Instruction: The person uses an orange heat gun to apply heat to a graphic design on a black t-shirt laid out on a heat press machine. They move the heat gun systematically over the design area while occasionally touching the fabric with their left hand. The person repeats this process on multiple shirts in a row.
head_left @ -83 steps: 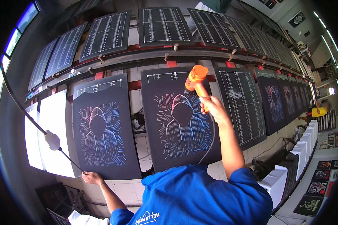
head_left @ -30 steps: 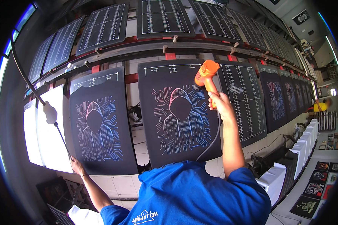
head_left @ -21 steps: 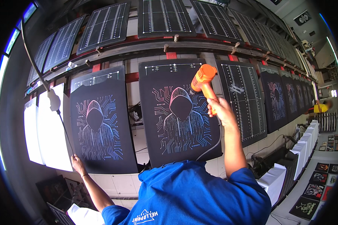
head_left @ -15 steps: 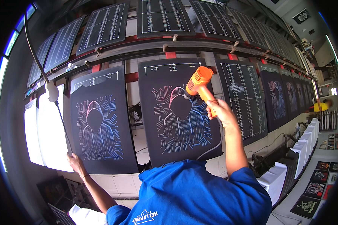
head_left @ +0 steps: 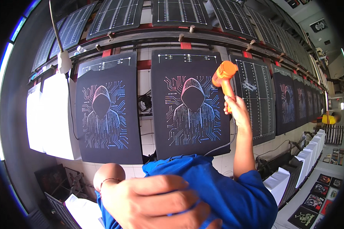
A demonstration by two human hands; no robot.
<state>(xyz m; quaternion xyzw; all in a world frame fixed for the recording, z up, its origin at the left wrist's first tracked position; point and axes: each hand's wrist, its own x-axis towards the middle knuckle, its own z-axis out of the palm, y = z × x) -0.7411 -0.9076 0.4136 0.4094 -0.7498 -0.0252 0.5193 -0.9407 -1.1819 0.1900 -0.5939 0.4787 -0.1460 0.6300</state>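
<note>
My right hand (head_left: 236,110) is wrapped around the handle of an orange heat gun (head_left: 224,74). Its head is over the right upper edge of a black T-shirt (head_left: 214,131) laid on a flat printing board, with the nozzle pointing left and down. A hooded figure with circuit lines in red, white and blue is printed on that shirt. Large and close at the bottom, my left hand (head_left: 153,200) shows its back over my blue shirt. Its fingers are bent and slightly apart, with nothing visible in them; the palm is hidden.
Another black T-shirt (head_left: 84,131) with the same print lies to the left, beside bright white boards (head_left: 57,118). A switch box (head_left: 64,63) hangs on a cord there. Right of the heat gun is a bare ruled board (head_left: 256,103). A metal rail (head_left: 168,38) runs behind the boards.
My left hand has let go of the hanging cord and come in close at the bottom. The heat gun has moved right, from the print's hood toward the shirt's edge. The view has shifted slightly.
</note>
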